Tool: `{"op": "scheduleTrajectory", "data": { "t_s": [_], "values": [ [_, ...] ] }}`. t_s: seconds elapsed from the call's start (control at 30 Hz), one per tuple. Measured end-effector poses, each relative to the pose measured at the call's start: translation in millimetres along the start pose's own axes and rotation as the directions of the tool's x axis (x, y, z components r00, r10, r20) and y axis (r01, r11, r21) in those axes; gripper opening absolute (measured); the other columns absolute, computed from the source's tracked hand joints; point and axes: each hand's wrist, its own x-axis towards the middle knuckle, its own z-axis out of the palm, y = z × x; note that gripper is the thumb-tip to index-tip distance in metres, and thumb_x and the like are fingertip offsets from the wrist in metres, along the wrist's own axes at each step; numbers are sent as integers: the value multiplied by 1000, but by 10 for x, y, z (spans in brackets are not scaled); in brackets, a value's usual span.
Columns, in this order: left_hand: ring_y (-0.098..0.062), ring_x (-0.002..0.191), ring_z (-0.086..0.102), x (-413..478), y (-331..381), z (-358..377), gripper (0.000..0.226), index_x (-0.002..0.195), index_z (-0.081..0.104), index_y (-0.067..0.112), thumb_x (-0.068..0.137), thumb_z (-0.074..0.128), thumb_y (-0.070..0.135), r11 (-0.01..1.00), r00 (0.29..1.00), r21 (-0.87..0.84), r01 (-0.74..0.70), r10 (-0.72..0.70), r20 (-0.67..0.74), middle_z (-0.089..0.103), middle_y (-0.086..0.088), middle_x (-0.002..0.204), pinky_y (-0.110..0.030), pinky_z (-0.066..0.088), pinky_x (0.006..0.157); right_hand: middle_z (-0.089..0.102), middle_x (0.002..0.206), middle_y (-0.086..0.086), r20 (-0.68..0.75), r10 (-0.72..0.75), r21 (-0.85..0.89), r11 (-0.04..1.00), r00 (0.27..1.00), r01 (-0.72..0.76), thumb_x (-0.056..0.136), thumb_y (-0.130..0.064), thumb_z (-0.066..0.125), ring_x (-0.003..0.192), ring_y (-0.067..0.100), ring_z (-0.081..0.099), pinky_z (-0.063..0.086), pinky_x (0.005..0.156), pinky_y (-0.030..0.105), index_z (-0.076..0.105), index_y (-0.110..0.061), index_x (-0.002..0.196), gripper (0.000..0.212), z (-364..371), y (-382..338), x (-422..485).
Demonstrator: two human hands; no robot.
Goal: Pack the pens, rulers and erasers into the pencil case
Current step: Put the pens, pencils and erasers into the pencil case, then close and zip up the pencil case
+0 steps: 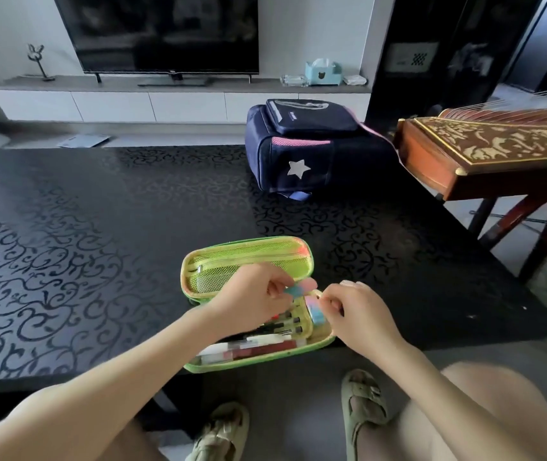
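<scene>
Green pencil case (248, 261) open, pens (265, 347) in. Your left hand (252, 301) pinches eraser (298, 289) over it; right hand (358, 314) curled at second eraser (315, 312), grip unclear. Closing likely left.

You have bare table (66, 227) left of the pencil case (232, 264); the backpack (298, 154) stands beyond, seemingly well apart.

The left hand (252, 299) covers part of the pens (285, 322). The eraser (298, 290) it pinches: blurred, half hidden. What the right hand (361, 316) grips: unclear. The bench (66, 227) runs off the left edge.
</scene>
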Motion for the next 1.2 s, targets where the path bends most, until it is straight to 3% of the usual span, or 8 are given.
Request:
{"op": "scheduleTrajectory", "data": {
  "t_s": [0.2,0.33,0.6,0.7,0.8,0.9,1.03,1.2],
  "values": [
    [-17,99,53,63,105,143,25,114,63,17,90,57,20,971,955,150,-189,145,260,60,-1,109,-29,46,85,64,84,-5,-65,151,49,988,986,-148,91,-19,52,77,13,56,46,67,29,66,-19,88,14,-219,256,-102],
    [-19,107,49,222,67,245,27,116,60,16,91,51,10,910,899,272,-314,194,392,55,-3,114,-30,42,92,65,83,-6,-23,170,58,984,985,-168,91,-20,53,77,12,57,47,67,27,65,-21,89,13,-240,333,-186],
    [-19,106,46,384,74,338,45,111,64,22,81,50,-9,836,853,305,-456,313,418,56,-1,111,-36,45,90,67,84,-6,-6,133,71,989,991,-132,90,-22,54,78,13,59,50,70,31,66,-19,90,12,-241,307,-37],
    [-13,115,42,368,32,154,51,112,64,21,77,47,-12,925,929,215,-313,251,271,55,3,118,-25,37,100,67,87,-5,-18,123,88,989,992,-121,92,-22,51,79,12,59,50,71,31,65,-18,94,14,-246,250,123],
    [-20,117,46,423,-309,-120,45,113,64,21,79,51,-5,964,992,244,-102,115,-42,56,-1,121,-37,38,104,67,95,-2,-15,149,137,980,989,-146,93,-26,49,85,15,60,50,77,33,62,-17,105,20,-160,210,392],
    [-36,113,50,486,-772,-345,35,124,54,17,90,52,24,900,929,303,313,-225,-294,51,-15,123,-44,45,93,66,110,3,59,232,228,944,971,-239,94,-31,49,100,20,60,47,86,33,55,-14,123,34,14,190,743],
    [-36,107,57,510,-1221,-448,56,126,48,5,91,43,48,739,761,182,649,-628,-166,58,-20,122,-39,46,88,60,119,7,163,291,308,893,943,-329,92,-33,52,109,23,55,44,91,34,49,-9,131,46,245,177,1155],
    [-24,77,57,525,-1384,-388,32,104,64,3,95,46,27,826,827,-74,559,-561,-11,61,-13,81,-34,49,75,50,72,9,194,268,367,872,944,-323,84,-13,58,67,20,46,32,61,29,64,9,90,24,432,158,1442]
  ]
}}
